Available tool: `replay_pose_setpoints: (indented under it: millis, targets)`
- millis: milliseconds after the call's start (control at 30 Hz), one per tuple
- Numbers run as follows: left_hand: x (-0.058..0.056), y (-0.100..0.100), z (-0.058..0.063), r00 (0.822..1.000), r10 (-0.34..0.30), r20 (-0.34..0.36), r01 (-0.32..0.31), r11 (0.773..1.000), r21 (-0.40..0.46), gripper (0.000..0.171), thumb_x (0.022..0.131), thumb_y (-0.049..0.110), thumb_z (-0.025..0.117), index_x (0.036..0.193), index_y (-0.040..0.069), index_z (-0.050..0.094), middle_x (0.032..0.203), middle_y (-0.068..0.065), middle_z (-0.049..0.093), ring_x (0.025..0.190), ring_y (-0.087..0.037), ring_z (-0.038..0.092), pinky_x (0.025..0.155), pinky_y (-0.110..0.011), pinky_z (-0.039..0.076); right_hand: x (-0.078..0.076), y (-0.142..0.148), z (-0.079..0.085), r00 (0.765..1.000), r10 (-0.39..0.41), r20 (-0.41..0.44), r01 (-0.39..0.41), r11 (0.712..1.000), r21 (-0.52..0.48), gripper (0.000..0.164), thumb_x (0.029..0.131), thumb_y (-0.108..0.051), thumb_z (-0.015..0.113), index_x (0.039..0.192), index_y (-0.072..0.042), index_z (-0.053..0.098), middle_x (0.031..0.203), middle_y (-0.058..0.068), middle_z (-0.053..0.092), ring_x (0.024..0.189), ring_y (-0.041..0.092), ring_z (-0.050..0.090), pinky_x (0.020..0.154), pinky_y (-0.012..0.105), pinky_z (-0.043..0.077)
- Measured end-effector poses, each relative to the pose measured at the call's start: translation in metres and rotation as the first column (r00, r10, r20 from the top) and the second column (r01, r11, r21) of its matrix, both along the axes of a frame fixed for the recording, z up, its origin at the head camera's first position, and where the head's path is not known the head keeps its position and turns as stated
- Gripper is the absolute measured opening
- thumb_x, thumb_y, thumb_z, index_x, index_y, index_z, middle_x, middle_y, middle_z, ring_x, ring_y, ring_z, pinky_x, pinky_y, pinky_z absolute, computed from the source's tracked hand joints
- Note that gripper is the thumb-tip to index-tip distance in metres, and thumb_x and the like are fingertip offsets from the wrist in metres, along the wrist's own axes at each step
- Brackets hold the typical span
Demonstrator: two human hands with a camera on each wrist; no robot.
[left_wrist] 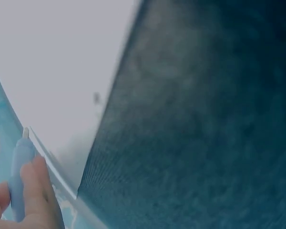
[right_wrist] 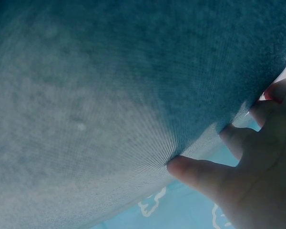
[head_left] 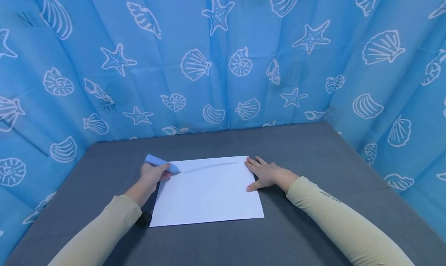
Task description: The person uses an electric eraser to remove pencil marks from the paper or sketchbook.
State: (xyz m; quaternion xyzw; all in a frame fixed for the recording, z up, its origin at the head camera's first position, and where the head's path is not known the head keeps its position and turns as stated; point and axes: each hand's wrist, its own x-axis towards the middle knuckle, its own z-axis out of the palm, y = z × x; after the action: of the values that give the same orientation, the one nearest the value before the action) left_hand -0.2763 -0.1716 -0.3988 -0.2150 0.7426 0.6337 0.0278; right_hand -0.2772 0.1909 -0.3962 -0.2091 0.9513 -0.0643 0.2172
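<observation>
My left hand grips a thick, light-blue, pen-shaped tool between thumb and fingers. Its narrow pale tip points right, down at the upper left of a white sheet of paper. From near this tip, a thin bluish-grey line runs along the sheet's top part toward the upper right corner. In the left wrist view, fingers curl round the tool's blue body. With fingers spread, my right hand rests on the right edge of the paper. The right wrist view shows its fingertips against the grey cloth.
Grey cloth covers the table under the paper. A small black object lies beside my left wrist, near the sheet's lower left corner. Blue curtains printed with white shells and starfish hang behind and at both sides.
</observation>
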Motion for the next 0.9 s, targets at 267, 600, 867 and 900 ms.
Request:
replay_pose_setpoints:
  millis: [267, 600, 867, 900]
  targets:
    - [-0.0028, 0.0019, -0.0013, 1.000, 0.007, 0.009, -0.007, 0.999, -0.033, 0.062, 0.092, 0.007, 0.063, 0.139, -0.011, 0.028, 0.123, -0.030, 0.048, 0.076, -0.018, 0.066, 0.076, -0.028, 0.057, 0.0013, -0.0005, 0.0005, 1.000, 0.002, 0.000, -0.002, 1.000, -0.003, 0.104, 0.082, -0.062, 0.064, 0.156, -0.007, 0.015, 0.162, 0.011, 0.007, 0.146, 0.039, 0.002, 0.106, 0.071, 0.016]
    - [-0.0020, 0.0036, 0.0004, 1.000, -0.001, -0.008, 0.001, 0.998, -0.059, 0.058, 0.091, 0.006, 0.063, 0.136, -0.012, 0.031, 0.119, -0.029, 0.050, 0.075, -0.017, 0.066, 0.073, -0.026, 0.057, 0.0021, -0.0004, 0.0022, 1.000, -0.002, 0.001, 0.002, 1.000, -0.001, 0.104, 0.082, -0.062, 0.063, 0.156, -0.007, 0.014, 0.162, 0.010, 0.007, 0.146, 0.038, 0.002, 0.106, 0.071, 0.016]
    - [-0.0022, 0.0040, 0.0006, 0.999, -0.032, -0.001, 0.032, 0.995, -0.093, 0.057, 0.091, 0.006, 0.062, 0.135, -0.012, 0.032, 0.118, -0.029, 0.051, 0.084, -0.024, 0.068, 0.075, -0.028, 0.057, 0.0021, -0.0001, 0.0014, 1.000, -0.006, 0.000, 0.006, 1.000, 0.011, 0.104, 0.082, -0.063, 0.063, 0.156, -0.008, 0.014, 0.163, 0.010, 0.006, 0.146, 0.038, 0.001, 0.107, 0.070, 0.015]
    - [-0.0025, 0.0043, 0.0008, 1.000, -0.030, -0.005, 0.029, 0.995, -0.095, 0.057, 0.091, 0.006, 0.062, 0.135, -0.012, 0.032, 0.118, -0.029, 0.051, 0.085, -0.025, 0.068, 0.076, -0.029, 0.057, 0.0022, -0.0001, 0.0014, 1.000, -0.006, -0.002, 0.006, 1.000, 0.013, 0.104, 0.082, -0.063, 0.063, 0.156, -0.008, 0.014, 0.163, 0.009, 0.006, 0.146, 0.038, 0.002, 0.107, 0.070, 0.016]
